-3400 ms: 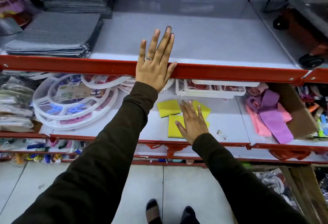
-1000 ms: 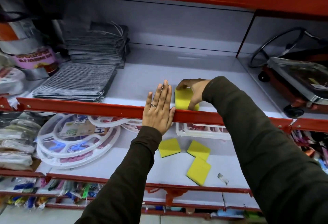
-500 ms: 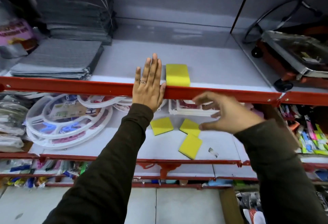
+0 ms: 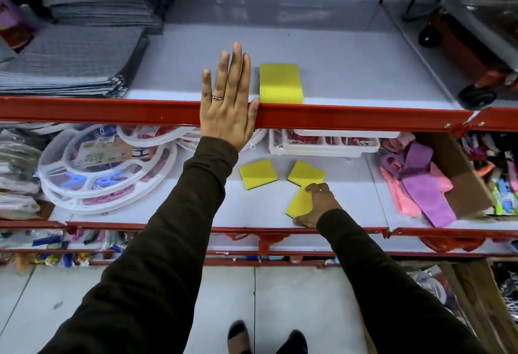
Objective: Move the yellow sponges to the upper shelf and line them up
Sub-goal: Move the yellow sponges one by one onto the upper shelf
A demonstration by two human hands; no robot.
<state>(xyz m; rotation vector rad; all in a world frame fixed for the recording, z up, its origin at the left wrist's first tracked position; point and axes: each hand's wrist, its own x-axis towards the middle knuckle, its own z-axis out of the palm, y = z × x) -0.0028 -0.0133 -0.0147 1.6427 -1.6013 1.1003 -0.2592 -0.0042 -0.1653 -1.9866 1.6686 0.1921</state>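
A shop shelving unit with red metal rails and pale grey boards is shown; the upper shelf carries stacked grey woven mats at far left. One yellow rectangular foam sponge is seen already placed on the upper shelf at its near edge, just beside the left hand, which is laid flat across the red rail, its fingers straight and together, gripping nothing. On the lower shelf three more yellow sponges with dark scouring undersides are found: a left sponge, a middle sponge, and a near sponge. The near sponge is clasped by the right hand, fingers closed over its far edge and thumb at its near edge. White round plastic hanger frames are stored to the left, pink and purple cloths to the right. The sponges are judged light, soft and compressible, not fragile; hold is best taken across opposite short edges, gently, so the foam is not deformed. Three are judged still to be moved.
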